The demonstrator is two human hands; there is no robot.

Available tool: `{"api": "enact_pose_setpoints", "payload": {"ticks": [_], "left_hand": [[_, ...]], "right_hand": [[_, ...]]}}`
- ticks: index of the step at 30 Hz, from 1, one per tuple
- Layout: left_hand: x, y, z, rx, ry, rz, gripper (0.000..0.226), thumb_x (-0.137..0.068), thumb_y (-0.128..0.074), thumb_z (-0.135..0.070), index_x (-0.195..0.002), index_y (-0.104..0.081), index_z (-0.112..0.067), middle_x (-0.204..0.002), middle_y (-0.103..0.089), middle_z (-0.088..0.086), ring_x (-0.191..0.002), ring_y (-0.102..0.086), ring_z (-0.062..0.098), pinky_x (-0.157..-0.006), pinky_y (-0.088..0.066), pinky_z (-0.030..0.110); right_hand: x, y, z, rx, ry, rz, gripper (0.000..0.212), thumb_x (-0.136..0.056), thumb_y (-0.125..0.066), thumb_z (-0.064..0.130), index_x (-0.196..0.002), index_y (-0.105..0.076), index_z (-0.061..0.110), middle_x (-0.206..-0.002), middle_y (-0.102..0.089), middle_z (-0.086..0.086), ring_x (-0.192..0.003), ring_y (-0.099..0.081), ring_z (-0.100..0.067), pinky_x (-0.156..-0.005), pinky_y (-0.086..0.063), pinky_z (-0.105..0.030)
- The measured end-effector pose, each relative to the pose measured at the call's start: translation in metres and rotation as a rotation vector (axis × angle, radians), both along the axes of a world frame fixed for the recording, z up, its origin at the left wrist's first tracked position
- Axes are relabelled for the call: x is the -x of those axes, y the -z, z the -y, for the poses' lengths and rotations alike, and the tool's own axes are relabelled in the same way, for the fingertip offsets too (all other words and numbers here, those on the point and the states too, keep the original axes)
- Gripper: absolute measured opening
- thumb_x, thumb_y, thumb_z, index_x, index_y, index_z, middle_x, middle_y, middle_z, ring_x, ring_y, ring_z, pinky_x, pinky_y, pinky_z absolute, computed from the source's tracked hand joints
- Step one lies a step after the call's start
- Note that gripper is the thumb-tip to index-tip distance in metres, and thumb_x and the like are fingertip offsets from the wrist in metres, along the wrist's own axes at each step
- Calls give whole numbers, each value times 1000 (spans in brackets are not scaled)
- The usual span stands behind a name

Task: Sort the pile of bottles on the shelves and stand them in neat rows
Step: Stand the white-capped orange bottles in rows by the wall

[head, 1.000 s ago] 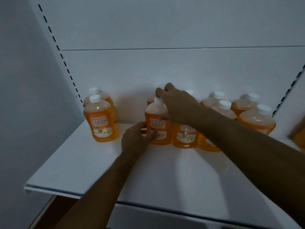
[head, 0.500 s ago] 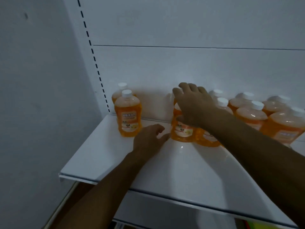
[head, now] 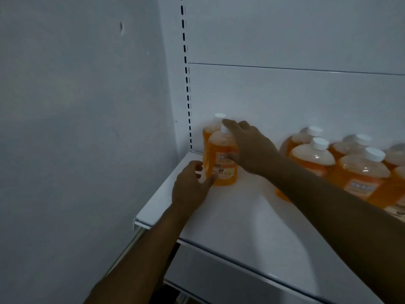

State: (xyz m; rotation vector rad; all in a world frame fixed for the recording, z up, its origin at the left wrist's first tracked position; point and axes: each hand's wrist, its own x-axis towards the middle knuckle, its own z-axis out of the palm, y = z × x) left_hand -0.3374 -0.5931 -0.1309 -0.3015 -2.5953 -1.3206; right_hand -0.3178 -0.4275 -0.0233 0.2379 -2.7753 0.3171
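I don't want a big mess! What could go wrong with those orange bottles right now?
The right hand touches the front left bottle high, near its cap; a push there might tip it into the bottle behind it.

The right forearm reaches across close to the bottle group on the right and could knock one over.

Location: a shop, at my retail display unit. Evidence: white metal shelf (head: pixel 236 216) with a folded front lip; white back panel (head: pixel 285 95) in horizontal sections; slotted upright (head: pixel 188 88) with a column of bracket slots for adjustable shelving; many identical orange bottles (head: pixel 361 174), white-capped, same printed label, stocked as merchandise in quantity. Plain grey wall (head: pixel 76 128) to my left.
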Motion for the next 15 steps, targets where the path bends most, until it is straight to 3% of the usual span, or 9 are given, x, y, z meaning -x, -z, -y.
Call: {"api": "enact_pose_setpoints", "payload": {"ticks": [5,11,15], "left_hand": [[4,3,-14,-39,109,23,46,-85,-70,-37,-127,-55,-25,-117,-66,-5,-94,-64,13,-87,-53,34],[6,4,-27,16,171,22,42,-84,-69,-39,-123,-58,-28,-115,-67,-7,-86,-61,7,-78,-47,23],[7,1,-49,35,237,-4,38,-85,-68,-40,-121,-59,-29,-117,-67,-9,-98,-64,9,-84,-47,26]], "right_hand": [[-4,2,-4,40,-7,-45,73,-80,-74,26,-138,-31,27,-128,-49,-8,-115,-49,-27,-88,-50,-41],[-18,-8,-20,-28,7,-36,67,-79,-76,30,-131,-34,26,-116,-61,-5,-99,-55,-23,-79,-53,-41],[-24,-21,-40,-82,40,-26,66,-77,-76,30,-128,-35,24,-109,-63,-5,-95,-57,-22,-78,-54,-43]]}}
